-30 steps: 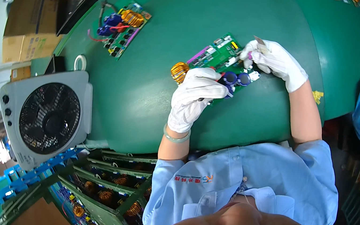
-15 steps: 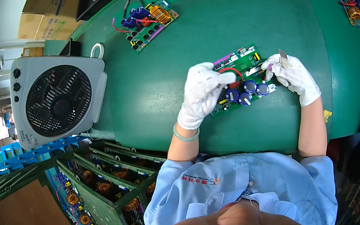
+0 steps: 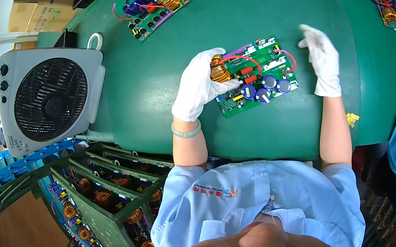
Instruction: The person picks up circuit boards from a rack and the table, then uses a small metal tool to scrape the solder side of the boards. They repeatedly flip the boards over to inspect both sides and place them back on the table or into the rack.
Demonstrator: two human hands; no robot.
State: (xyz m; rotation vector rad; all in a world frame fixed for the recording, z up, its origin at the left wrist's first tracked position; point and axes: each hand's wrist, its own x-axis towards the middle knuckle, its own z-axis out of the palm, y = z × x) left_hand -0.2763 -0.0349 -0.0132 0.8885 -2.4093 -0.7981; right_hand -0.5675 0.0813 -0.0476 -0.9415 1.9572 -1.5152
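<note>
Two hands flank one board bearing four capacitors.

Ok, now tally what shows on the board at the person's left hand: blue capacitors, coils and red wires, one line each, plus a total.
Blue capacitors: 4
Coil: 1
Red wires: 2
Total: 7

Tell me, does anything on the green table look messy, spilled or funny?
Only a small, jagged yellow scrap looks odd: it lies alone on the green table beside the right forearm, like a stray bit. Nothing looks spilled, and the circuit board at the left hand shows no obvious damage.
</note>
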